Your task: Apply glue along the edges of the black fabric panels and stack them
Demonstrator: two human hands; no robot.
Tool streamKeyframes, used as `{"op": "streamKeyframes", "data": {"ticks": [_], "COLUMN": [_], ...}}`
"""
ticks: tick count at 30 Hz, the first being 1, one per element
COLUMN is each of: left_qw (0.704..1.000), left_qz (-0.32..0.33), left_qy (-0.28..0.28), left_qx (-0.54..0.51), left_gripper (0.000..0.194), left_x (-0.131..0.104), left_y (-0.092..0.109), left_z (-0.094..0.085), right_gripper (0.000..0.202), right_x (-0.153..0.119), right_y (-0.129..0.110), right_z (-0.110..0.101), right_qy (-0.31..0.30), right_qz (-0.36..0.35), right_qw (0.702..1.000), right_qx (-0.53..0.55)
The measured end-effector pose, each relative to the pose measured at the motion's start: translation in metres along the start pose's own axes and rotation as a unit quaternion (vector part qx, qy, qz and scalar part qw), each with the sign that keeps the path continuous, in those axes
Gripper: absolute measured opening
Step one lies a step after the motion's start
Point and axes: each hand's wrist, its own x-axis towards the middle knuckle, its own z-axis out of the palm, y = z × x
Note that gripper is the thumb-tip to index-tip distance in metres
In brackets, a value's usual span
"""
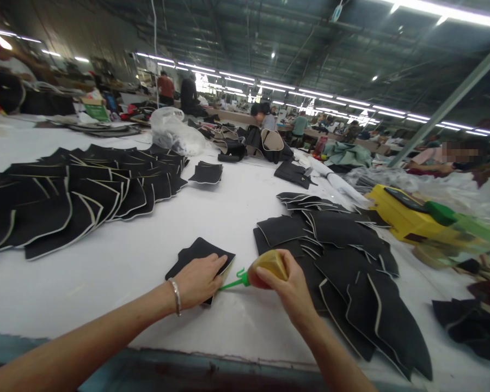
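My left hand (198, 280), with a silver bracelet at the wrist, lies across a black sheet piece (199, 249) on the white table and holds it near its right edge. Some of that edge is raised and shows a tan underside; the thumb is close to it. In my right hand (288, 280) is a squeeze bottle (269, 267) of amber liquid, tilted sideways. Its thin green nozzle (232, 283) points left, with the tip at the piece's lower right edge. Whether the tip touches cannot be made out.
Overlapping black pieces with pale edges lie in a left spread (85, 190) and a right pile (343, 256). A small black stack (206, 172) sits beyond my hands. Clear plastic (171, 130) and a yellow container (404, 215) stand farther off. Several people work in the background.
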Motion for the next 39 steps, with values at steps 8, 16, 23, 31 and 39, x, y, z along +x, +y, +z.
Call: {"op": "streamKeyframes", "data": {"ticks": [8,16,23,31,39], "left_qw": [1.0,1.0,1.0,1.0,1.0], "left_qz": [-0.01,-0.012,-0.014,-0.011,-0.005], "left_qy": [-0.013,-0.009,-0.016,-0.016,-0.014], "left_qx": [0.003,0.002,0.008,0.003,-0.016], "left_gripper": [0.051,0.051,0.055,0.056,0.054], "left_x": [-0.003,-0.003,-0.003,-0.003,-0.001], "left_y": [0.002,0.001,0.002,-0.001,-0.002], "left_z": [-0.004,-0.002,-0.002,-0.001,0.001], "right_gripper": [0.046,0.044,0.043,0.043,0.051], "right_x": [-0.002,-0.01,-0.012,-0.017,0.007], "right_y": [-0.001,-0.003,-0.002,-0.001,0.01], "right_z": [0.0,0.002,0.002,0.006,-0.01], "right_qy": [0.029,0.01,-0.042,-0.071,0.013], "right_qz": [-0.004,-0.003,0.002,0.01,-0.035], "right_qw": [1.0,1.0,0.998,0.995,0.999], "right_qx": [-0.001,0.017,0.04,0.073,0.003]}}
